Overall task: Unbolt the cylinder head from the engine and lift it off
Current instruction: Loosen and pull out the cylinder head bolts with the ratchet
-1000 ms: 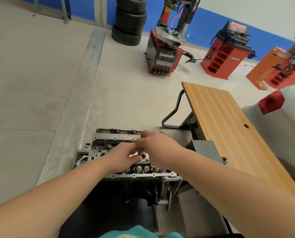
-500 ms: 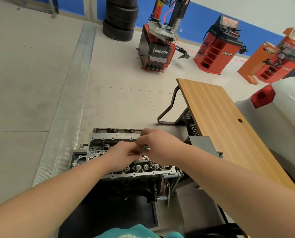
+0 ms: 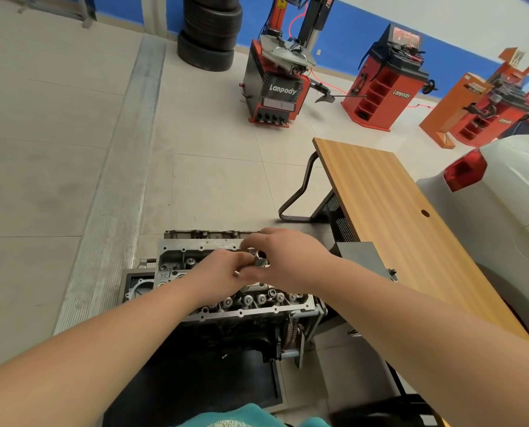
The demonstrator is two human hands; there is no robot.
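Grey cyl. head (image 3: 177, 257), wood-grain desk (image 3: 395, 211).

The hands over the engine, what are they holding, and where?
Both hands pinch a small metal socket-like piece with their fingers, above the cylinder head.

Wooden desk (image 3: 395, 211) right of centre; white car (image 3: 503, 204) beyond its right edge; stacked tyres (image 3: 209, 32), red tyre machines (image 3: 277, 87) along blue wall.

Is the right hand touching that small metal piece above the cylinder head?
Touching. Head view shows the right hand pinching the small metal piece.
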